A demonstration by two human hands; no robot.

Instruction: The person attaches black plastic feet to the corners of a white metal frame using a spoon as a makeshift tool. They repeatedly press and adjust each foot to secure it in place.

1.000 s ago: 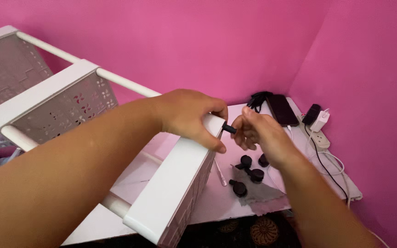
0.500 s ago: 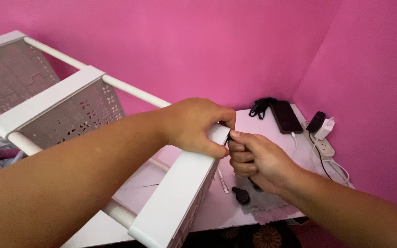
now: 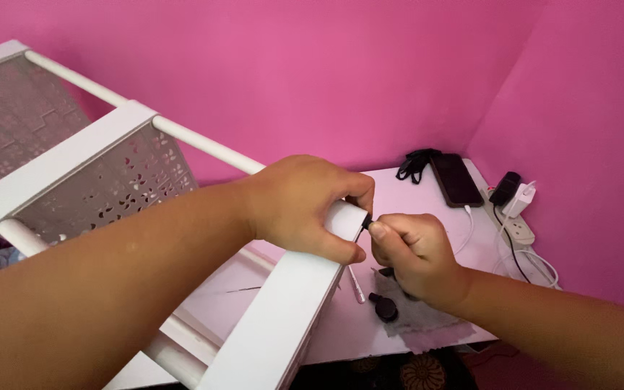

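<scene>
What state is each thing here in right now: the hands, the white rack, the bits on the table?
Left hand: gripping the end of the white rack frame.
Right hand: closed on a small black part at the frame's end.
White rack: tipped on its side, perforated panels showing.
Black caster: loose on a grey cloth.
Phone: flat on the table, screen dark.
Charger: plugged into the power strip.
</scene>
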